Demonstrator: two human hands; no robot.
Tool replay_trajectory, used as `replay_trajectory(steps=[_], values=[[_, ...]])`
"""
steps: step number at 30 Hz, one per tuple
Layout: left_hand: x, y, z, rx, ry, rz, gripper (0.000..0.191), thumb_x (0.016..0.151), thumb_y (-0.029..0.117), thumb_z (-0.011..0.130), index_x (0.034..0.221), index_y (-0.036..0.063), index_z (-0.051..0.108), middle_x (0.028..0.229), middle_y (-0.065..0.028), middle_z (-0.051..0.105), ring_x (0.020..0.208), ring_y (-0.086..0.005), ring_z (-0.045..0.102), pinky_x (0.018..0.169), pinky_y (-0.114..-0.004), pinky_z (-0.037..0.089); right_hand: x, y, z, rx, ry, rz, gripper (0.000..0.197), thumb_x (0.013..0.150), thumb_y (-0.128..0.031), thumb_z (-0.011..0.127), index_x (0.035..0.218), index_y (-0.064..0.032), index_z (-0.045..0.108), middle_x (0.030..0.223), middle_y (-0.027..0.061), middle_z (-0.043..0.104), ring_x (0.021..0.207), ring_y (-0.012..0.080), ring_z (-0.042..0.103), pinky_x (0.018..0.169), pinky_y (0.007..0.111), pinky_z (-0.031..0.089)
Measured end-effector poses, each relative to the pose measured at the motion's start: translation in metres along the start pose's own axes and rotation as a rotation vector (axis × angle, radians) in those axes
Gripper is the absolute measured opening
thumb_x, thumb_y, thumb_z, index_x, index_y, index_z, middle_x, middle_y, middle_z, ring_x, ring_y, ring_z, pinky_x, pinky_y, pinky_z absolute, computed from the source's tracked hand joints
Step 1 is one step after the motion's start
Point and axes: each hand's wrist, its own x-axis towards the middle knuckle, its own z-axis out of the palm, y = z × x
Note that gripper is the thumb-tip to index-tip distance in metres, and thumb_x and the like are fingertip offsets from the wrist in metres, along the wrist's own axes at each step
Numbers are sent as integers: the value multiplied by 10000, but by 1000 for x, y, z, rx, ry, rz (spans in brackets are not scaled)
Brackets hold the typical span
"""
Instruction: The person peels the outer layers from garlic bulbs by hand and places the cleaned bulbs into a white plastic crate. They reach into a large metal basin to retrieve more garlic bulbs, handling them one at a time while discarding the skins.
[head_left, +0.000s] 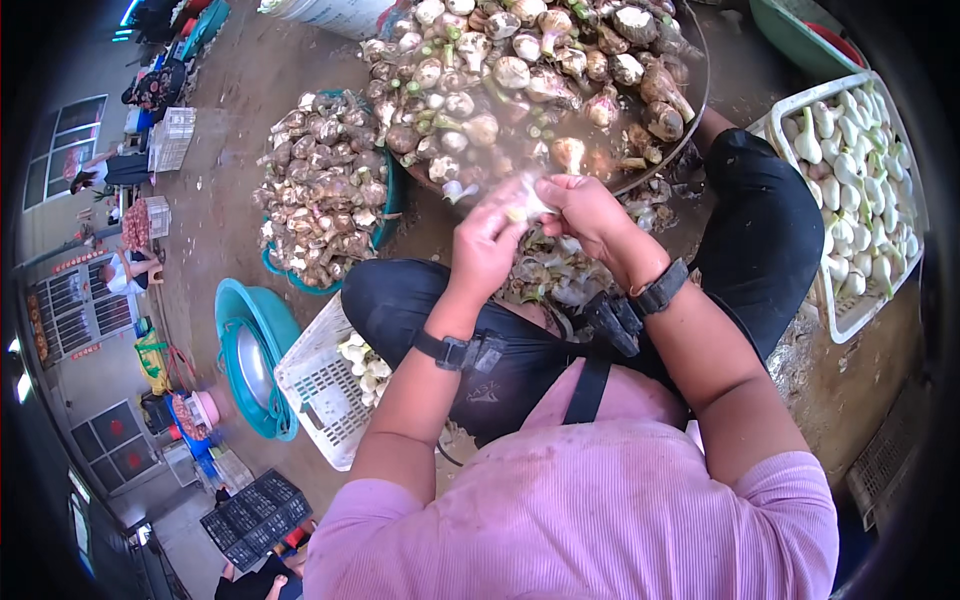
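Both my hands meet over the near rim of a wide round tub (703, 90) of cloudy water with many unpeeled garlic bulbs (511, 73). My left hand (486, 238) grips a pale garlic bulb (525, 201), blurred and partly hidden by the fingers. My right hand (583, 210) pinches the same bulb or its skin from the other side. Below the hands, a heap of wet garlic skins (559, 271) lies between my knees. A peeled white piece (459, 191) floats at the tub's near edge.
Peeled bulbs fill a white plastic crate (780, 112) at the right; another white crate (319, 390) at lower left holds some. Unpeeled garlic (322, 187) is heaped left of the tub. Teal basins (281, 322) stand on the wet floor. Several people are at the far left and bottom.
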Motion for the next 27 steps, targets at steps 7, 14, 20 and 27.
replay_trajectory(steps=[7, 14, 20, 27], values=[[10, -12, -9, -1420, 769, -858, 317, 859, 344, 517, 1023, 77, 567, 872, -27, 608, 746, -145, 593, 663, -250, 491, -56, -14, -7, -101, -83, -557, 165, 862, -127, 506, 943, 8, 556, 842, 19, 605, 755, 88, 549, 657, 224, 420], [3, -26, -25, -1514, 561, -752, 264, 877, 348, 440, 948, 119, 549, 639, 32, 520, 482, -78, 454, 405, -201, 352, -32, -33, -48, -924, -130, -612, 303, 877, -280, 456, 953, 3, 536, 870, 115, 612, 668, 155, 605, 603, 271, 480], [16, 25, 6, -559, 455, -410, 415, 914, 412, 381, 963, 21, 513, 833, -49, 562, 678, -74, 476, 560, -202, 395, -5, -8, -20, 449, -440, 47, 613, 879, -525, 315, 1163, 10, 416, 926, 218, 574, 802, 268, 619, 524, 343, 534], [10, 9, -8, -662, 605, -578, 337, 891, 369, 465, 951, 42, 524, 844, -45, 560, 674, -77, 493, 528, -194, 396, 43, -34, -28, 9, 308, -2, 579, 887, -481, 350, 1207, -3, 417, 1140, 203, 507, 1049, 256, 501, 886, 336, 407]])
